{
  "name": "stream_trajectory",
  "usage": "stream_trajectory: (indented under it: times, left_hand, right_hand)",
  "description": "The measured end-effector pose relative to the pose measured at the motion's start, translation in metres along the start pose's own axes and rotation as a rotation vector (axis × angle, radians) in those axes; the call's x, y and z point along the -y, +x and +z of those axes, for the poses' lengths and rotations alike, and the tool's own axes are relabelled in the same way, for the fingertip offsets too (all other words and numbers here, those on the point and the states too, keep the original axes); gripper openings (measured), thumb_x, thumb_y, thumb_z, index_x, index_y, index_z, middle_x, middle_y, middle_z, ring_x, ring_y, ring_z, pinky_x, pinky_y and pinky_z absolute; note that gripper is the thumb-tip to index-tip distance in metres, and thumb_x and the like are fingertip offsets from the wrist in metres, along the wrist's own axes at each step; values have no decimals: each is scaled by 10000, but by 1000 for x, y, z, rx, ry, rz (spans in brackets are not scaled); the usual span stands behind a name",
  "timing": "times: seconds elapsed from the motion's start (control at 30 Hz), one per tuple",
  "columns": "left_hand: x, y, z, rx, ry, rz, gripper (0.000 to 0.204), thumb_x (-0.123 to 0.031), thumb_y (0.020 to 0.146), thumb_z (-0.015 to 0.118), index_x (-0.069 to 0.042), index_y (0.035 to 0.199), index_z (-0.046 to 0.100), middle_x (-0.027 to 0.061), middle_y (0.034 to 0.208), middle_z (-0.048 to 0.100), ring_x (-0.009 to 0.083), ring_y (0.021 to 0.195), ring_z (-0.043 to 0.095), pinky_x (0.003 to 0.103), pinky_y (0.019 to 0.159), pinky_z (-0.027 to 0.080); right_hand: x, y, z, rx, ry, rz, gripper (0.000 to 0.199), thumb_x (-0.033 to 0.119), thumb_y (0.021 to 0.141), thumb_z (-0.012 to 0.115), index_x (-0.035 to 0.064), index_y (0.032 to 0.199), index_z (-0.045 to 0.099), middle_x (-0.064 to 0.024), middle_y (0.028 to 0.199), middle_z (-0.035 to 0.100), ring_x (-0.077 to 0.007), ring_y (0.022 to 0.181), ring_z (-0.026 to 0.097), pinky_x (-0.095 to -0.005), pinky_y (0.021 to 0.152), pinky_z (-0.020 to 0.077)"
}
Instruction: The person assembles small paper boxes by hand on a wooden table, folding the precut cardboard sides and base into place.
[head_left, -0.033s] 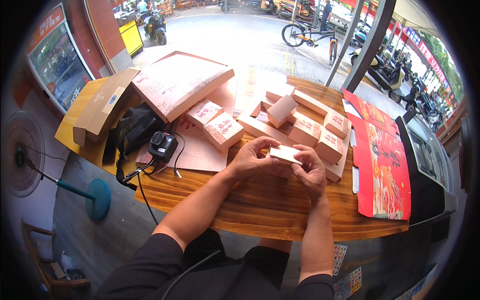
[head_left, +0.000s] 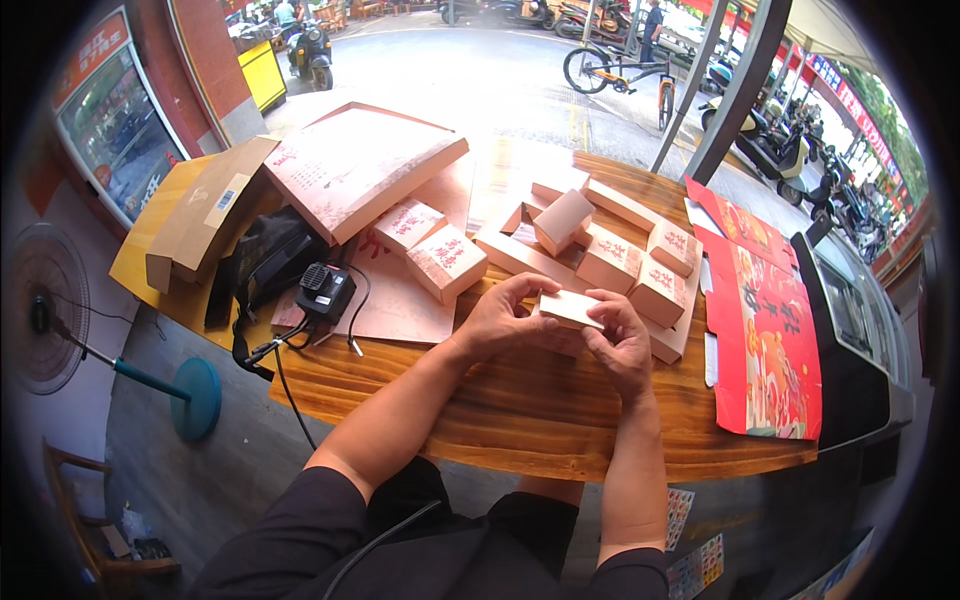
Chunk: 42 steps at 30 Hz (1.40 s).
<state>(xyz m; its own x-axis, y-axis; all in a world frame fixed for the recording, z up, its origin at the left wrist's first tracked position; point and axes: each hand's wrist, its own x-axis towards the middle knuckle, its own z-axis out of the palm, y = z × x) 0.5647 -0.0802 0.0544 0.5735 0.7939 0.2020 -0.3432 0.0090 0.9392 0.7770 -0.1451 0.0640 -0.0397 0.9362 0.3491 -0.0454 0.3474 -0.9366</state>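
Between the fingers and thumbs of both hands is a small pale pink cardboard box (head_left: pixel 570 308), held just above the table near its front. My left hand (head_left: pixel 502 318) grips its left end and my right hand (head_left: pixel 620 345) its right end; the fingers hide parts of it. Just beyond lies a shallow pink box tray (head_left: pixel 640 208) with several small pink boxes in it, among them a tilted one (head_left: pixel 565 220) and a red-printed one (head_left: pixel 608 260). Left of my left hand sit two more small boxes, the nearer one (head_left: pixel 448 262) beside the other (head_left: pixel 405 222).
A large pink box lid (head_left: pixel 370 160) lies at the back left beside a brown carton (head_left: pixel 208 212). A black device (head_left: pixel 325 292) with cables stands on the wooden table (head_left: pixel 480 420). Flat red printed cardboard (head_left: pixel 765 340) covers the right end. A fan (head_left: pixel 45 310) stands at left.
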Motion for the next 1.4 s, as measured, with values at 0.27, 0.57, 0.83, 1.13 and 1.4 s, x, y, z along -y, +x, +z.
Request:
stream_trajectory:
  times: [0.27, 0.57, 0.83, 1.13, 1.4]
  left_hand:
    - [4, 0, 0, 24, 67, 33, 529, -141, 807, 807, -53, 1259, 547, 19, 1125, 598, 64, 906, 595, 218, 747, 532]
    - [2, -1, 1, -2, 18, 2, 515, -167, 839, 783, -45, 1272, 534, 48, 1134, 604, 98, 960, 609, 246, 809, 540]
    - [0, -1, 1, -9, -46, -16, 433, -158, 869, 751, -47, 1241, 560, 52, 1150, 612, 116, 972, 613, 263, 837, 540]
    - [11, 2, 2, 3, 32, 31, 432, -115, 879, 688, -54, 1276, 530, 64, 1152, 601, 119, 1006, 594, 268, 846, 528]
    - [7, 0, 2, -153, 91, 113, 438, -172, 914, 693, -31, 1288, 512, 88, 1143, 618, 134, 1014, 595, 268, 866, 502]
  right_hand:
    - [-12, -1, -3, -12, -11, -50, 173, 50, 877, 720, 63, 994, 594, -47, 1222, 531, -18, 781, 482, -161, 645, 406]
    - [-6, 1, 3, -32, -62, -54, 195, 17, 834, 746, 60, 965, 609, -41, 1187, 549, -22, 753, 488, -162, 636, 412]
    - [-2, 0, 3, -6, -102, -33, 220, 27, 848, 731, 62, 1030, 611, -22, 1141, 564, -13, 714, 466, -163, 601, 404]
    - [-12, -1, 1, -40, 34, 70, 325, 79, 921, 641, 23, 1223, 534, -12, 1071, 578, -23, 777, 497, -169, 691, 432]
    - [-5, 0, 1, 15, 26, 118, 654, 286, 865, 770, 23, 1368, 445, -64, 1213, 576, -82, 904, 545, -209, 763, 455]
